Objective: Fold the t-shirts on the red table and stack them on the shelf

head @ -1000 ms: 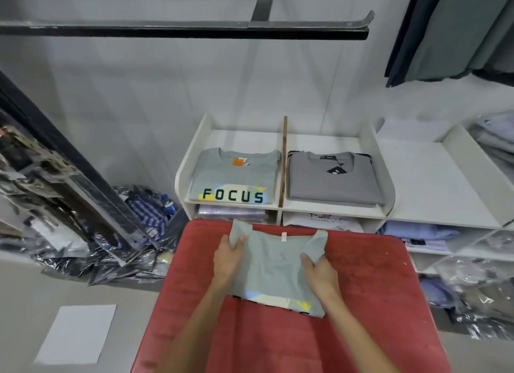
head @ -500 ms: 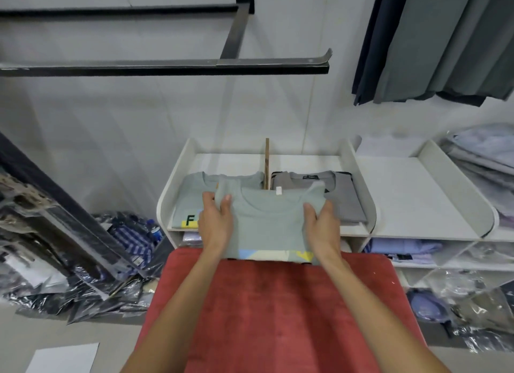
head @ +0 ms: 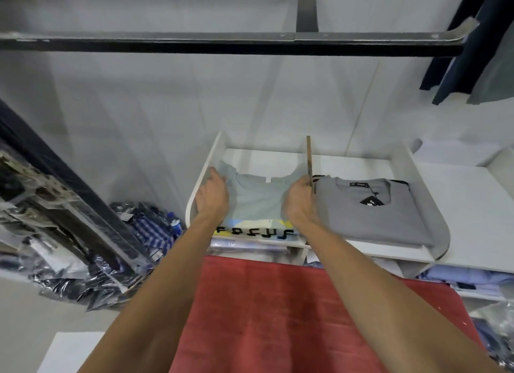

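A folded pale t-shirt (head: 257, 200) is held at its two sides in the left compartment of the white shelf (head: 417, 175), by the left hand (head: 212, 199) and the right hand (head: 299, 203). It appears to lie on the stack there, though blur hides the contact. A grey shirt (head: 370, 214) is seen beyond the divider (head: 309, 158). The red table (head: 292, 311) is crossed by both forearms.

Folded t-shirt (head: 257, 203) now on shelf (head: 370, 251)
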